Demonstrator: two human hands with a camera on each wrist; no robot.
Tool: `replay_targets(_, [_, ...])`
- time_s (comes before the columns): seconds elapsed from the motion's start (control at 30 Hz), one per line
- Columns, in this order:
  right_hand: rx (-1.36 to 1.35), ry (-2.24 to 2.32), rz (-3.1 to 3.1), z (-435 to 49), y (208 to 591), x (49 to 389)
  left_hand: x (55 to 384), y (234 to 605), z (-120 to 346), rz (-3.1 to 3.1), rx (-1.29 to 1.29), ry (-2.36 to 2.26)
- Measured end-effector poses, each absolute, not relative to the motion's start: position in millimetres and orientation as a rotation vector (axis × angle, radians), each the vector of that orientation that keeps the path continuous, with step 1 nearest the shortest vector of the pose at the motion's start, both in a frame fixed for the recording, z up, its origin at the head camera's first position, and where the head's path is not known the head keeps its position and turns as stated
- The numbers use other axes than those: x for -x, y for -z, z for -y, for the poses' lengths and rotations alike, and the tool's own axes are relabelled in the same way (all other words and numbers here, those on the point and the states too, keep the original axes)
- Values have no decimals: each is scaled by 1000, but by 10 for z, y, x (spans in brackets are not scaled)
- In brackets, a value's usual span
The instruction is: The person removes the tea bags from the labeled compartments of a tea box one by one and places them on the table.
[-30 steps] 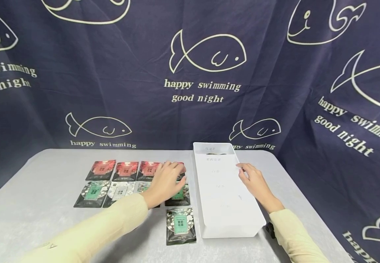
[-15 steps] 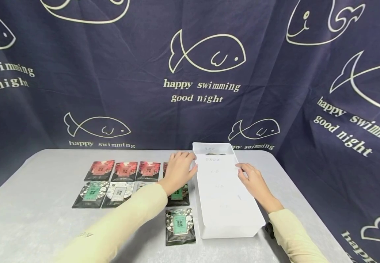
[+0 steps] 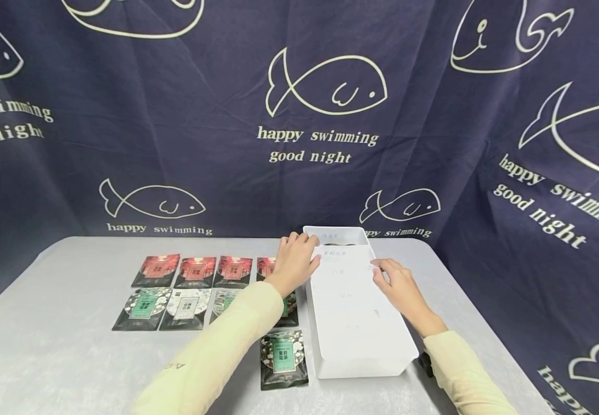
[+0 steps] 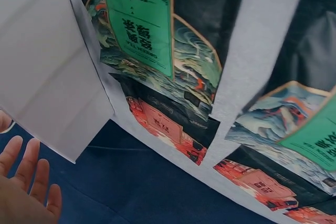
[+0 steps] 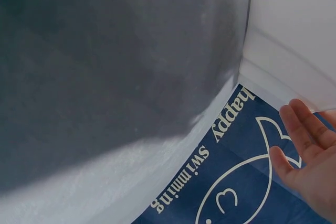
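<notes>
A long white box [image 3: 367, 368] stands right of centre, with white labelled dividers [image 3: 341, 311] leaning one over another inside. My left hand [image 3: 294, 262] is at the box's far left rim, its fingertips over the edge. In the left wrist view its fingers [image 4: 29, 163] look loosely extended beside the rim. My right hand [image 3: 398, 285] touches the right rim opposite, fingers nearly straight in the right wrist view [image 5: 310, 140]. Tea sachets lie left of the box: red ones [image 3: 196, 271] in the back row, a white one [image 3: 185, 308] and green-labelled ones [image 3: 141, 308] in front.
One green-labelled sachet [image 3: 284, 360] lies alone nearest me, close to the box's left side. Beside the right sleeve is a small dark object [image 3: 425, 364], partly hidden. A navy curtain [image 3: 216, 115] with fish drawings hangs behind the grey table [image 3: 71, 351].
My left hand has moved right and away from me, from above the right-hand sachets to the box's left rim. The right hand has stayed nearly still at the right rim.
</notes>
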State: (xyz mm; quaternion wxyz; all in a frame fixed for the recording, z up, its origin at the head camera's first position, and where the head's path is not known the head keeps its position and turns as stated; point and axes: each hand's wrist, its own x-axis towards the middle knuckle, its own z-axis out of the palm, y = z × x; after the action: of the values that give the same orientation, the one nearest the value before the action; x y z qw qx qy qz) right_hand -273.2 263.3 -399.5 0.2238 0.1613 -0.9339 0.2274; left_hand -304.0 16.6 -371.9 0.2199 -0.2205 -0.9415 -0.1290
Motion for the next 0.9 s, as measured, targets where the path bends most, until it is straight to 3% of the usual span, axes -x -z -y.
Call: replay_targets(0.9, [-443, -432, 2593, -2626, 3975, 2720, 3300, 3809, -316, 2682, 679, 397])
